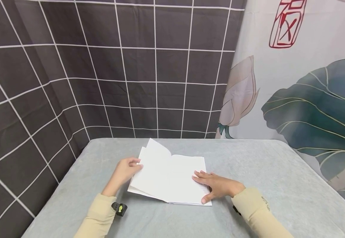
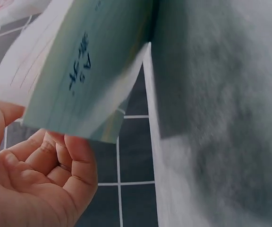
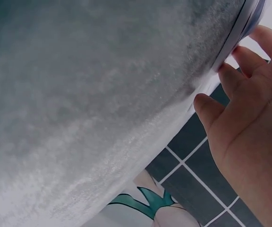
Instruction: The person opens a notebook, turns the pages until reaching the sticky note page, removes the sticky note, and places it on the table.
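Observation:
An open notebook (image 1: 172,180) with white pages lies on the table, its left side raised and one leaf (image 1: 158,149) standing up at the top. My left hand (image 1: 126,171) pinches the outer edge of the left pages between thumb and fingers. In the left wrist view, dark handwriting shows on the lifted page (image 2: 86,80), and faint lines run across it. Across the right page, my right hand (image 1: 218,185) rests with its fingers spread near the outer edge. The right wrist view has the fingers (image 3: 233,80) at the notebook's edge.
A grey cloth covers the table (image 1: 264,165) under the notebook. Behind it hangs a dark curtain (image 1: 139,66) with a white grid, beside a pale curtain (image 1: 258,125) printed with a lotus bud and leaf. A black band (image 1: 119,209) sits on the left wrist.

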A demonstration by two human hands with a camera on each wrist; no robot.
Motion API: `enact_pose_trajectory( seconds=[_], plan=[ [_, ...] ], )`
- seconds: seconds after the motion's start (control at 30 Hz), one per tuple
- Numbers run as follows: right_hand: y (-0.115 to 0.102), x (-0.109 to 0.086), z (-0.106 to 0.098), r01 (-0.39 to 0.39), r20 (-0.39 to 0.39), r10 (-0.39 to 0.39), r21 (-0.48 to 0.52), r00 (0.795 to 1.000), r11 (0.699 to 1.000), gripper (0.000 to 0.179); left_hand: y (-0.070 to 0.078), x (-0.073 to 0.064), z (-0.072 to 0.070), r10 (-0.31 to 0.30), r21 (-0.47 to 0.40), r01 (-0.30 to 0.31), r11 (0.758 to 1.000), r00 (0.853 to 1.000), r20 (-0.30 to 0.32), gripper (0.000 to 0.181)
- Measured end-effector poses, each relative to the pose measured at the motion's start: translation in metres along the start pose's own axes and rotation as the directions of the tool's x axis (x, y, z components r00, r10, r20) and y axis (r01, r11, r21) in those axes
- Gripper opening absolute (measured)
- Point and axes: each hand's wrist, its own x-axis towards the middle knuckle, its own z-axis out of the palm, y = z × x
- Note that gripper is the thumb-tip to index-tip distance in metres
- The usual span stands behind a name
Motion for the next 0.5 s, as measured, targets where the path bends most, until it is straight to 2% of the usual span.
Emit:
enact_pose_trajectory(
  seconds=[0.23,0.5],
  plan=[
    [-0.001,0.000,-0.002,-0.001,0.016,0.001,0.007,1.000,1.000,0.095,-0.010,0.002,-0.003,-0.021,0.005,0.021,1.000,1.000,0.022,0.034],
    [-0.002,-0.001,-0.004,0.000,0.039,0.000,0.018,0.999,1.000,0.097,-0.015,0.000,-0.008,-0.050,0.067,0.046,0.997,0.997,0.059,0.037]
  ],
)
